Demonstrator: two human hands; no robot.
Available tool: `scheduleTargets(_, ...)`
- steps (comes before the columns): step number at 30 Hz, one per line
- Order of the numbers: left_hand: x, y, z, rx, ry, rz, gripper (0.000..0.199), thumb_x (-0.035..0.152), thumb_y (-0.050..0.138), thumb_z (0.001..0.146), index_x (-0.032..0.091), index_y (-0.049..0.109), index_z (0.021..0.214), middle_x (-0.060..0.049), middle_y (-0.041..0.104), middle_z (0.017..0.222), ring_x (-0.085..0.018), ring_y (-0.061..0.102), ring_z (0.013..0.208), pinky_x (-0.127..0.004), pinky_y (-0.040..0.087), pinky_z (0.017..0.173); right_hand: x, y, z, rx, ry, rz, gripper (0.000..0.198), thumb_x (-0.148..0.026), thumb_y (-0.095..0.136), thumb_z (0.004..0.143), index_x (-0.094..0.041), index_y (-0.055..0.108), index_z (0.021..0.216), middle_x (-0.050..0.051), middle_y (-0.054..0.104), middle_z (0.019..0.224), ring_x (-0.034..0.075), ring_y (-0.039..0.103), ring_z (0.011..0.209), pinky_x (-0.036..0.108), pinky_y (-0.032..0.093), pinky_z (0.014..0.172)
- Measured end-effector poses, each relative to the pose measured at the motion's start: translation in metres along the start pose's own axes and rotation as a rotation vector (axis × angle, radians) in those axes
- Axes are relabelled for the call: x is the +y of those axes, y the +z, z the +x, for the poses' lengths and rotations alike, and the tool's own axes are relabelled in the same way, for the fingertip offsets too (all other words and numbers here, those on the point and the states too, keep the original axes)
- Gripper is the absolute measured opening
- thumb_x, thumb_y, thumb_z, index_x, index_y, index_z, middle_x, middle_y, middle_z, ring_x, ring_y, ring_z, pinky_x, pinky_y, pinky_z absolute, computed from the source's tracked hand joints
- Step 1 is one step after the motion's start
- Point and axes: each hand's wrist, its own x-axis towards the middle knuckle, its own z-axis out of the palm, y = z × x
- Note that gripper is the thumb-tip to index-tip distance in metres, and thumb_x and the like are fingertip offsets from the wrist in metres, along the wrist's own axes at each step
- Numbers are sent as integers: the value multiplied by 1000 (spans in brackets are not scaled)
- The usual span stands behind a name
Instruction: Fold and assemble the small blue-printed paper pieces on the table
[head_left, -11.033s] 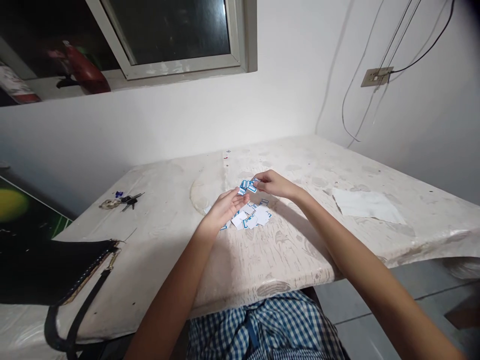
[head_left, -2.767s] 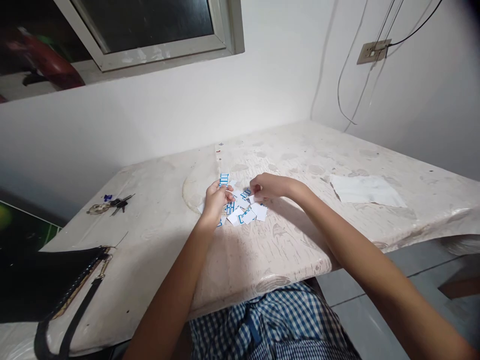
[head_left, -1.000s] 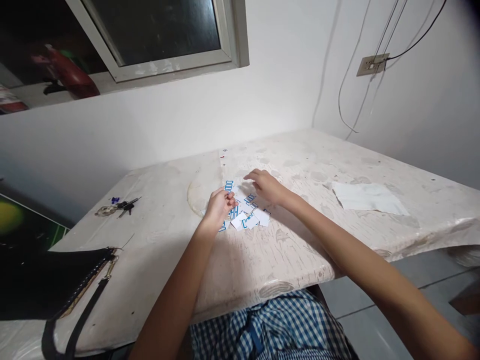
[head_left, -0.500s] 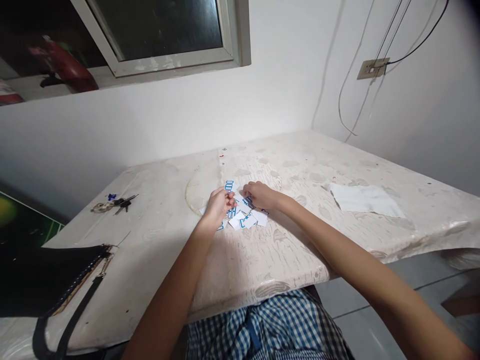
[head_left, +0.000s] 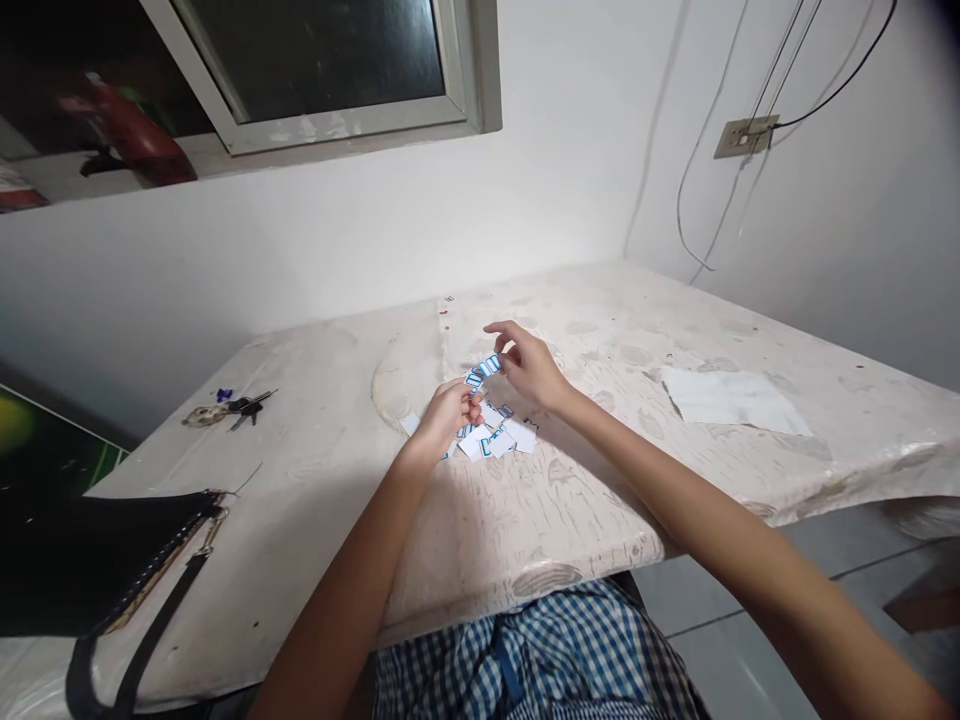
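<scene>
Seen from above, a person's two bare hands meet over a pale, patterned tabletop (head_left: 577,530), handling small white cards printed with blue outlines. The left hand (head_left: 448,415) has its grip closed, fingers curled and thumb pinching a lower card (head_left: 473,380); whether others sit behind it cannot be told. The right hand (head_left: 529,365) pinches an upper card (head_left: 490,366) by its far edge between thumb and a bent finger, with the index finger lifted away. The two cards are side by side, slightly fanned; whether they touch or overlap is unclear. Beneath and just nearer the person, loose cards (head_left: 504,442) lie in an untidy heap on the tabletop, some showing blank white faces, others blue shapes. To handle these well, it would seem best to keep the left grip light but steady, hold the upper card by its edge so its print stays uncovered, and line up the edges before letting go, as thin card probably slips or bends easily. Left of the hands are a bunch of keys (head_left: 251,405) and a black bag (head_left: 112,550); a white sheet (head_left: 701,400), paper or cloth, lies right. No brand or label is legible; the blue print is too small to read.
</scene>
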Motion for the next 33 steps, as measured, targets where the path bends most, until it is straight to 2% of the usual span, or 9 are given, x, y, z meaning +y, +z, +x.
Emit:
scheduleTargets(4, -1, 4, -4, -122, 2, 14, 9, 11, 49, 64, 17, 43, 67, 4, 44, 56, -8, 41, 44, -25, 43, 47, -8, -1, -2, -82, -94, 11, 48, -2, 36, 71, -19, 49, 114, 2, 51, 88, 9, 41, 58, 25, 38, 60)
scheduleTargets(9, 1, 7, -9, -175, 40, 20, 9, 11, 49, 64, 17, 43, 67, 3, 44, 58, -8, 42, 45, -25, 42, 47, -14, -2, -4, -146, -187, -77, 53, 0, 34, 69, -18, 48, 117, 5, 52, 93, 14, 47, 74, 26, 38, 67)
scheduleTargets(15, 1, 9, -9, -149, 37, -30, 8, 14, 49, 67, 18, 42, 65, 3, 42, 55, -8, 41, 41, -25, 41, 45, -21, -3, -6, -216, -152, -145, 53, 0, 35, 70, -18, 46, 119, 6, 53, 96, 15, 48, 79, 25, 37, 68)
scheduleTargets(23, -2, 13, -9, -93, 44, 51, 10, 19, 47, 78, 18, 43, 70, 5, 38, 54, -7, 38, 40, -23, 40, 44, -22, 1, -10, -208, -148, -130, 48, -1, 35, 75, -17, 46, 119, 4, 51, 93, 12, 46, 72, 23, 38, 65)
scheduleTargets(28, 0, 17, -11, -92, 36, 27, 11, 17, 47, 79, 18, 42, 69, 5, 38, 54, -6, 39, 41, -21, 39, 44, -22, 1, -8, -150, -113, -110, 45, -2, 37, 76, -16, 46, 118, 4, 51, 90, 10, 43, 66, 24, 38, 65)
scheduleTargets(33, 0, 17, -11, -89, 46, 11, 7, 18, 49, 79, 18, 45, 72, 4, 40, 54, -7, 39, 40, -22, 39, 44, -23, -1, -8, -194, -96, -95, 44, -3, 38, 76, -18, 48, 116, 3, 52, 90, 10, 43, 65, 24, 38, 65)
